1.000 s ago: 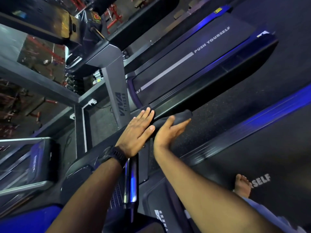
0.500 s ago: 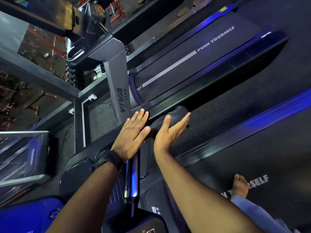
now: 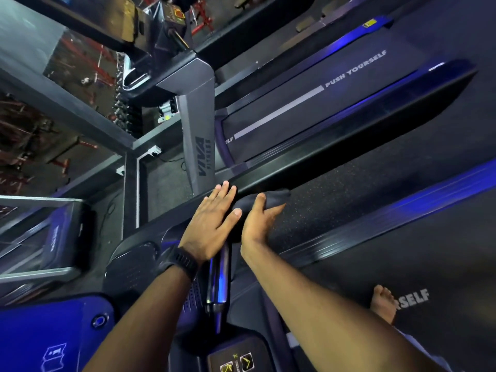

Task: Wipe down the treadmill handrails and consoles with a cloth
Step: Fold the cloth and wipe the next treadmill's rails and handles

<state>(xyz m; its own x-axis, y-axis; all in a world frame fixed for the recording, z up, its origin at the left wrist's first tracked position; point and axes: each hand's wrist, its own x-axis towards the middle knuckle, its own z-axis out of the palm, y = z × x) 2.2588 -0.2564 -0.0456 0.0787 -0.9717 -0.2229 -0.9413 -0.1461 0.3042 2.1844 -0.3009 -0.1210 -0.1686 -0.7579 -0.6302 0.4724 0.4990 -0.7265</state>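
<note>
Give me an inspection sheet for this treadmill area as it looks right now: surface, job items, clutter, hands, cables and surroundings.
Surface: black handrail, glossy.
Job's things: dark cloth bunched against the handrail's near end; console at the bottom edge.
Clutter: nothing seen.
Hands: left hand flat on the handrail beside the cloth, fingers straight; right hand presses the cloth, fingers straight.
Cables: one cable on the floor near a wall socket.
Surroundings: neighbouring treadmill, speckled floor, red gym gear beyond.
</note>
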